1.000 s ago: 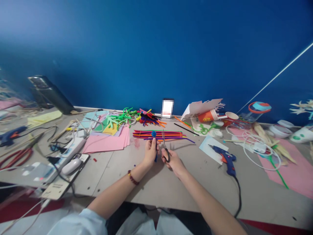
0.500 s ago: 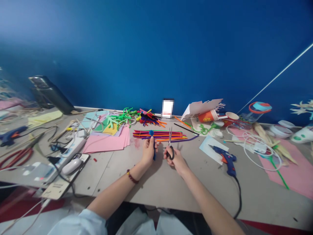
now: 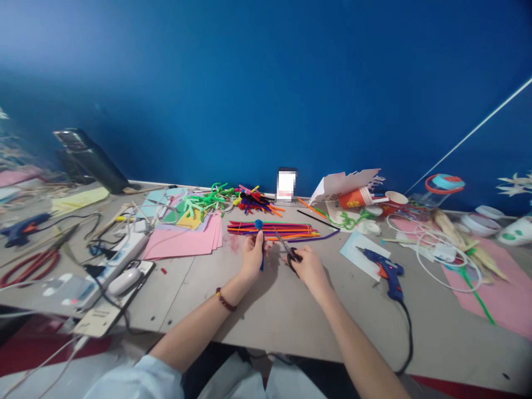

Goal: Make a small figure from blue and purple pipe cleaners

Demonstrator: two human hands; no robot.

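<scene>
My left hand is closed around a blue pipe cleaner, whose top ends in a round blue coil or pom-pom. In my right hand is a pair of scissors with black handles, fingers wrapped round the loops. The blades point up and left toward the left hand and look slightly apart from the blue piece. Just behind both hands lies a bundle of pipe cleaners in red, orange and purple.
A blue glue gun rests on pale blue paper at right, its cord trailing to the front edge. Pink paper sheets, a power strip and a phone lie left. Green pipe-cleaner pieces and a paper cup stand behind.
The scissors have swung from upright to slanting left, toward the blue piece. My right hand has turned and shifted slightly right. My left hand stays almost where it was.
</scene>
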